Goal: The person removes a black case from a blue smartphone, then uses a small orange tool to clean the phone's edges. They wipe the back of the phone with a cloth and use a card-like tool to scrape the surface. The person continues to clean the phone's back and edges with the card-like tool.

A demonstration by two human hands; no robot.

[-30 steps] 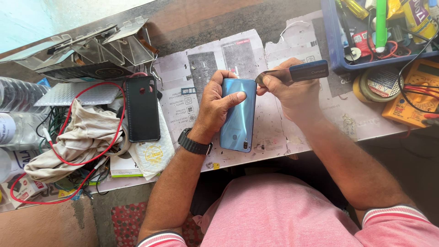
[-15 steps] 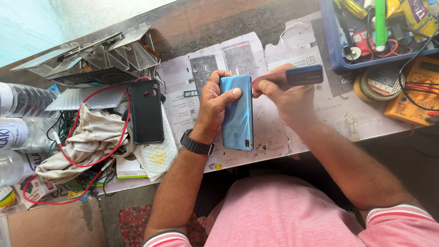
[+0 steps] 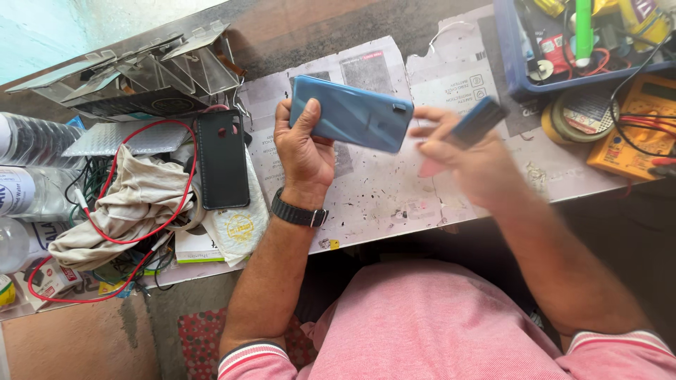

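Note:
My left hand grips a blue phone by its left end, back side up, turned nearly sideways above the newspaper-covered bench. A black watch sits on that wrist. My right hand, blurred by motion, holds a dark blue tool handle just right of the phone's camera end, a small gap apart from it. A black phone case lies flat to the left of my left hand.
A beige cloth with red wire lies at left, beside plastic bottles. Clear plastic trays sit at the back left. A blue bin of tools, tape rolls and an orange multimeter crowd the right.
The phone has swung from upright to nearly horizontal in my left hand. My right hand with the tool has pulled away from the phone's top edge, moving right and down.

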